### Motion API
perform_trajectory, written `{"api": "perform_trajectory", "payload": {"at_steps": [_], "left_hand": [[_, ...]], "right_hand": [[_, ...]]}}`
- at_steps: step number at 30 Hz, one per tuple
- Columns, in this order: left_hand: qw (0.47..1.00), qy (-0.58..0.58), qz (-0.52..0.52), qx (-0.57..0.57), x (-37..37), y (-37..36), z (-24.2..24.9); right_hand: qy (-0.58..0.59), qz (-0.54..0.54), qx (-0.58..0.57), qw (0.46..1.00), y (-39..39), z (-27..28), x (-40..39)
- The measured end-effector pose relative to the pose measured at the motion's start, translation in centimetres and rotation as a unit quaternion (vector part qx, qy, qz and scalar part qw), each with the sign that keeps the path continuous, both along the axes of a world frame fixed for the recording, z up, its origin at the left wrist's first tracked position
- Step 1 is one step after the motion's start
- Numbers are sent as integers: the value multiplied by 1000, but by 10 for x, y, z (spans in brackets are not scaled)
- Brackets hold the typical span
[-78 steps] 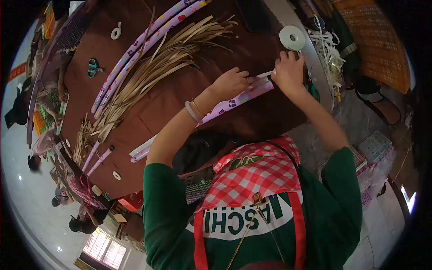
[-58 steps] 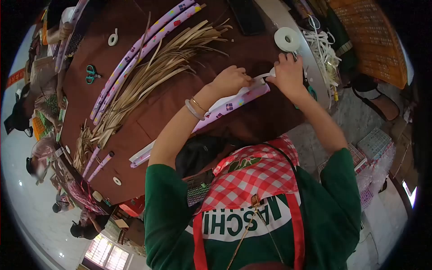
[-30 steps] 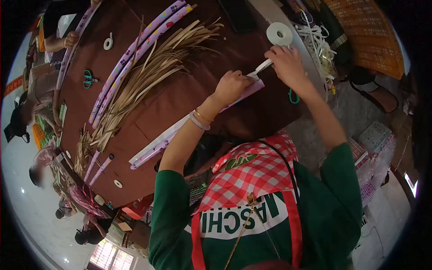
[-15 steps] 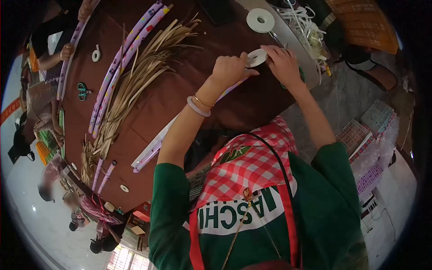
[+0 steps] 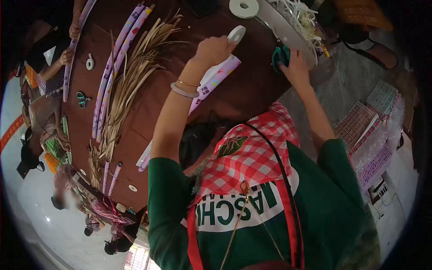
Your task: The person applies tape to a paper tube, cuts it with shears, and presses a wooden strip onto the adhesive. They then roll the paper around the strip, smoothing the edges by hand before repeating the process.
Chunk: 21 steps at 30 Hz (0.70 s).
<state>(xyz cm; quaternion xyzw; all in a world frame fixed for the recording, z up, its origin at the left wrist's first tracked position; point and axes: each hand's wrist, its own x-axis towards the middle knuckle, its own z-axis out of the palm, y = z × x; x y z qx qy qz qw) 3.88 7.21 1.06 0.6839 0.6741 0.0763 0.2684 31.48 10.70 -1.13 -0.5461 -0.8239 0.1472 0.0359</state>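
Observation:
My left hand (image 5: 213,50) is closed on a roll of white tape (image 5: 236,34), held above the brown table cover. Below that hand, a lilac patterned paper strip (image 5: 217,81) with a white side runs under my left forearm. At the table's right edge, my right hand (image 5: 297,69) has its fingers at the dark green handles of a pair of scissors (image 5: 280,56). The scissors' blades point away from me, toward a larger white tape roll (image 5: 244,8) lying flat.
Lilac patterned tubes (image 5: 118,67) and a bundle of dry tan strips (image 5: 130,81) lie to the left. Beyond them are small teal scissors (image 5: 81,99) and a small tape roll (image 5: 90,62). Another person's hands (image 5: 66,56) hold a lilac tube. White scrap strips (image 5: 297,22) are heaped at the far right.
My right hand has left the tape roll and moved right, down to the scissors. My left hand has carried the roll left and up. More of the lilac strip shows.

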Motion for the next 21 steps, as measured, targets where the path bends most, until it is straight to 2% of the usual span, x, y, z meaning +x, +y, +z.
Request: {"api": "perform_trajectory", "payload": {"at_steps": [2,3,4,6,7,8,10,12,15,19,21], "left_hand": [[999,-8,-9,-29,-2,2,2],[998,-20,-2,-52,-3,4,3],[997,-33,7,-76,-4,6,1],[997,-46,-2,-69,-7,6,-2],[997,-47,-9,-60,-8,7,-2],[997,-49,-16,-51,-7,8,-1],[997,-42,-4,-59,-6,7,-3],[998,-40,-3,-53,-8,6,-5],[998,-48,-13,-37,-8,6,-6],[997,-36,-1,-67,-10,8,-9],[996,-33,-77,0,-12,8,-9]], "right_hand": [[66,-34,-70,995,3,13,6],[98,-85,-148,980,3,23,6],[99,-89,-150,980,1,30,8],[178,-3,-249,952,-7,39,11],[175,47,-267,947,-10,41,8],[177,44,-267,946,-12,44,4],[145,123,-238,953,-15,50,-10],[138,135,-199,961,-11,45,-20],[62,188,-137,971,2,46,-31],[31,237,-133,962,21,34,-40],[12,233,-183,955,28,35,-48]]}}
